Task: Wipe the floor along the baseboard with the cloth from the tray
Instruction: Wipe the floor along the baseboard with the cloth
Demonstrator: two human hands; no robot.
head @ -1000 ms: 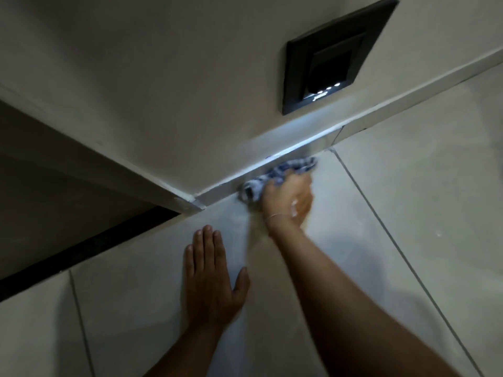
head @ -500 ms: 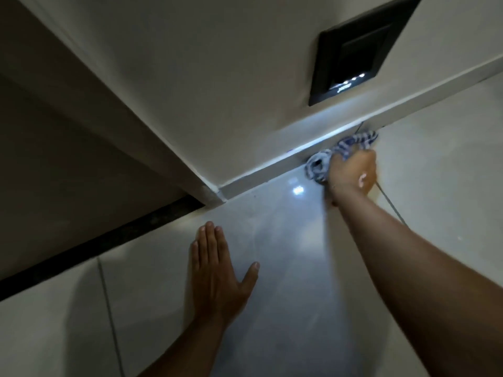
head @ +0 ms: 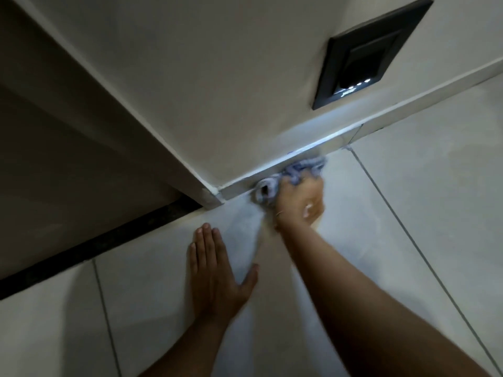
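A crumpled blue-and-white cloth (head: 292,172) is pressed on the pale floor tiles right against the white baseboard (head: 324,146), close to the wall's outer corner (head: 213,195). My right hand (head: 300,204) is shut on the cloth and blurred with motion. My left hand (head: 215,270) lies flat on the floor tile with fingers apart, nearer to me and left of the cloth, holding nothing. The tray is not in view.
A black wall fitting with small white lights (head: 367,53) sits low on the wall above the baseboard. A dark strip (head: 89,244) runs along the floor left of the corner. Grout lines (head: 408,235) cross the tiles to the right.
My right hand has swept the cloth back left along the baseboard, from the grout line toward the wall corner. My left hand has stayed planted on the floor.
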